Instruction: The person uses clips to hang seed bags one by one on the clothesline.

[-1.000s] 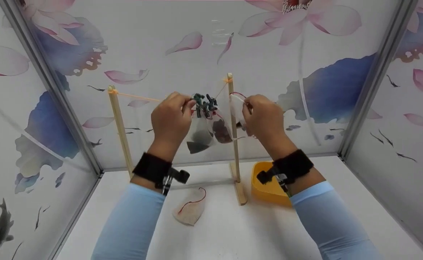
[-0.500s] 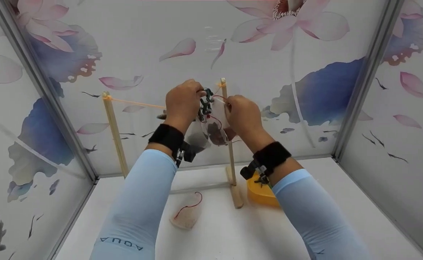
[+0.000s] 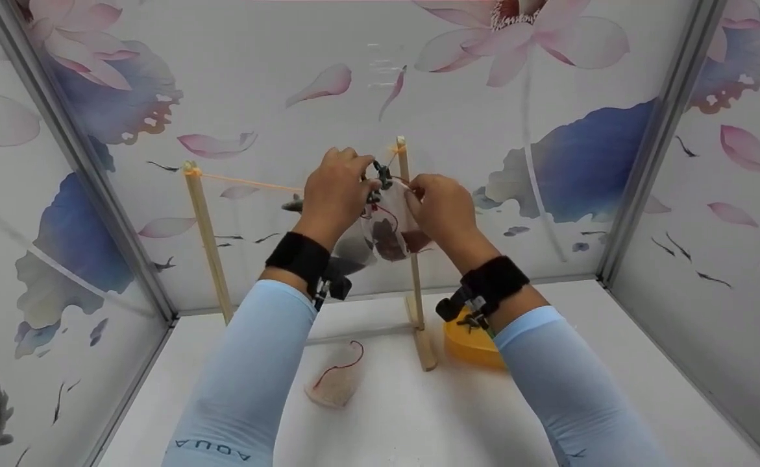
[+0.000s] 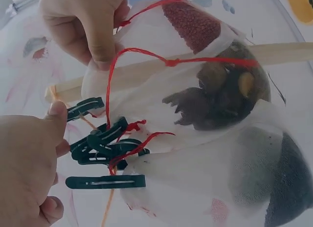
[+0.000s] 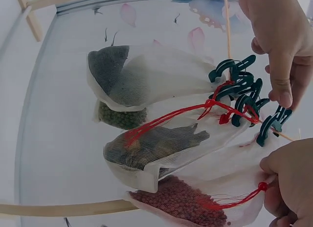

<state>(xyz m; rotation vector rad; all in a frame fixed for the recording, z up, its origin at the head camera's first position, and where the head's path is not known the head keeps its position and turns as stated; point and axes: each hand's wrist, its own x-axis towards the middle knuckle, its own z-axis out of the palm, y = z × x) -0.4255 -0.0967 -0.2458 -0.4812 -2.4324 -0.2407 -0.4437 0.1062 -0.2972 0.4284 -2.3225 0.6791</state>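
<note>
My left hand (image 3: 337, 188) pinches one dark green clip (image 5: 273, 124) on the orange line, between thumb and fingers. My right hand (image 3: 443, 207) pinches the mouth of a white mesh drawstring bag of reddish beans (image 5: 181, 200), right beside that clip. More green clips (image 4: 105, 182) bunch together on the line. From them hang several mesh bags: one with dark brown pieces (image 4: 220, 97), one with dark grey fill (image 4: 288, 183) and one with green contents (image 5: 122, 116). Red drawstrings (image 4: 171, 62) trail over the bags.
The line (image 3: 250, 183) runs between a left wooden post (image 3: 208, 240) and a right one (image 3: 420, 298). Another mesh bag with a red string (image 3: 334, 386) lies on the white table (image 3: 392, 428). Behind the right wrist stands a yellow tub (image 3: 474, 350) with dark clips inside.
Both hands have come closer together at the clips, the right hand bringing its bag leftward. In the last half second my left fingers have shifted slightly around the end clip.
</note>
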